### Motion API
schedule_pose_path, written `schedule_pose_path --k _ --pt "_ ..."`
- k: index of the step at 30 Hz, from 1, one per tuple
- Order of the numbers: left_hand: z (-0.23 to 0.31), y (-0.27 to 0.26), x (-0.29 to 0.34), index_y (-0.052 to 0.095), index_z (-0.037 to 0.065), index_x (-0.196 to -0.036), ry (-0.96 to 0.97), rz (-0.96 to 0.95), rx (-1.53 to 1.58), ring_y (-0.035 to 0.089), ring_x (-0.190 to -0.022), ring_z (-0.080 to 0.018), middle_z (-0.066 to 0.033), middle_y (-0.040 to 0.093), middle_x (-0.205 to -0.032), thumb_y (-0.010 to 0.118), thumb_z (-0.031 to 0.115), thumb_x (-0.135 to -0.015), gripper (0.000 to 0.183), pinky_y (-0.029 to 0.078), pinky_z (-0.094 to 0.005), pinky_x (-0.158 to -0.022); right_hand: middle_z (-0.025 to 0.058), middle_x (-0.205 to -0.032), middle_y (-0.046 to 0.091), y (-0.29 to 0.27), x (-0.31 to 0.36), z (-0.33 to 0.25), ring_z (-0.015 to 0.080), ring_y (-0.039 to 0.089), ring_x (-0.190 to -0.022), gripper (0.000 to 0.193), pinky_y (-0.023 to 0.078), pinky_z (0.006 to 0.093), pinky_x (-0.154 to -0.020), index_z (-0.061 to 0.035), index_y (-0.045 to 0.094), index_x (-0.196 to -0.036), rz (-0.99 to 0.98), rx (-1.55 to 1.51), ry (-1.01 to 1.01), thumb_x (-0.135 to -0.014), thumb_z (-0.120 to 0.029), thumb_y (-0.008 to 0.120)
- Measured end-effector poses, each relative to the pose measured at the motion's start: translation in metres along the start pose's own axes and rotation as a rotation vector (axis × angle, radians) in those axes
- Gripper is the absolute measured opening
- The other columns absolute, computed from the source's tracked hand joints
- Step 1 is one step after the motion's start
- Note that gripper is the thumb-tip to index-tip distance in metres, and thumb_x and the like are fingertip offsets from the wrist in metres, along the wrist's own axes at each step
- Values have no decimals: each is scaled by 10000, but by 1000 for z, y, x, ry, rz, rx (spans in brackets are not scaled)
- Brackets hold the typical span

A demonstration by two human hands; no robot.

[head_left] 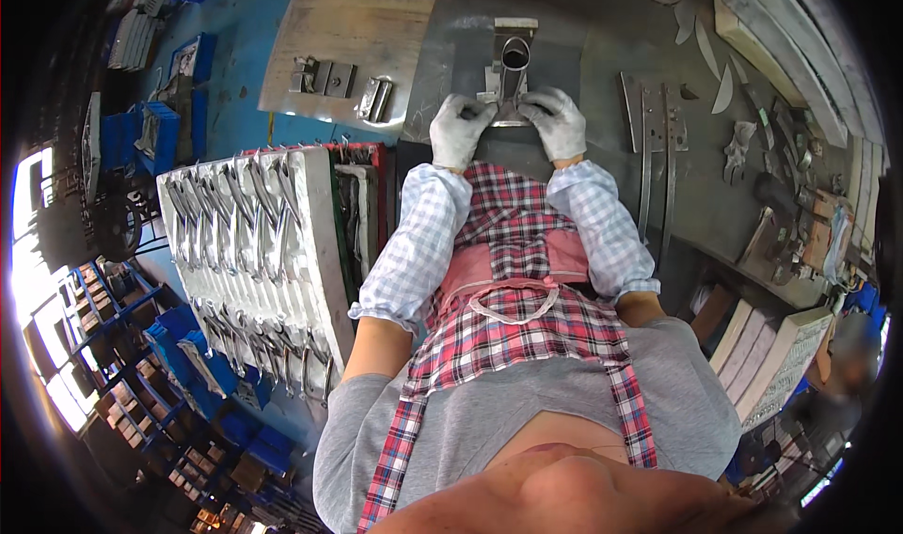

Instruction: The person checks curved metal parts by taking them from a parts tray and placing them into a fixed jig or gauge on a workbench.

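My two gloved hands meet at a metal fixture near the far middle of the workbench. A round, open-topped metal tube (515, 54) stands on the fixture, with a pale plate (516, 24) behind it. My left hand (458, 130), in a whitish glove, is closed with its fingertips at the near left of the fixture's base. From the other side, my right hand (558, 123) pinches at the near right. Between the fingertips shows a small shiny metal edge (510, 117); whether it is a separate piece cannot be made out.
Left of me stands a white tray (320, 252) with rows of shiny curved metal pieces. Metal blocks (324, 78) lie on a board at far left. To the right are long metal bars (645, 167), a loose glove (739, 149) and curved metal strips (722, 90).
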State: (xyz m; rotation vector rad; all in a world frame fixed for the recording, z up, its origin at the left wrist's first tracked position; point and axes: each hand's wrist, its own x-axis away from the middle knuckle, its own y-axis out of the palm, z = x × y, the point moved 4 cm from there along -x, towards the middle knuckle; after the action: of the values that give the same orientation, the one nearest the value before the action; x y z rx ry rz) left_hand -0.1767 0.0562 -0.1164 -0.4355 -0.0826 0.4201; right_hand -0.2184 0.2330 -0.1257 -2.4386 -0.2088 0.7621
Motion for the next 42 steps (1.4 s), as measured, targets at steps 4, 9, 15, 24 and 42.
schedule_pose_path --k 4,9,15,24,42 --pt "-3 2 3 656 25 -790 56 18 -16 621 -679 -190 -75 609 -783 784 185 -705 222 500 -293 -641 51 -951 651 -8 -5 3 233 607 -917 149 490 314 -805 -84 715 -875 43 -271 372 -733 -130 709" --pt "3 3 1 628 38 -779 104 27 -60 615 -736 -252 -85 591 -812 754 195 -733 206 501 -321 -673 66 -919 667 -8 -33 -24 196 643 -833 176 515 288 -758 -66 708 -912 -144 -423 461 -745 -121 710" --pt "20 -11 51 598 25 -856 -480 -392 580 572 -534 -196 -70 545 -645 583 335 -909 315 486 -334 -523 13 -899 684 -31 -31 -86 236 644 -815 272 522 334 -754 -175 725 -841 -43 33 -80 -644 -11 632" --pt "45 30 134 541 5 -1060 -237 -1440 331 539 -520 -133 -74 614 -761 563 339 -929 359 428 -233 -443 87 -767 650 -58 90 -65 189 621 -733 301 485 294 -641 2 656 -1004 -546 -392 959 -837 -248 675" --pt "71 27 82 568 59 -1209 131 -510 62 586 -1067 -303 -161 620 -1061 618 327 -861 443 463 -346 -908 119 -754 680 -107 124 -60 233 657 -715 258 506 321 -706 -2 640 -932 -258 -49 1014 -715 -137 670"
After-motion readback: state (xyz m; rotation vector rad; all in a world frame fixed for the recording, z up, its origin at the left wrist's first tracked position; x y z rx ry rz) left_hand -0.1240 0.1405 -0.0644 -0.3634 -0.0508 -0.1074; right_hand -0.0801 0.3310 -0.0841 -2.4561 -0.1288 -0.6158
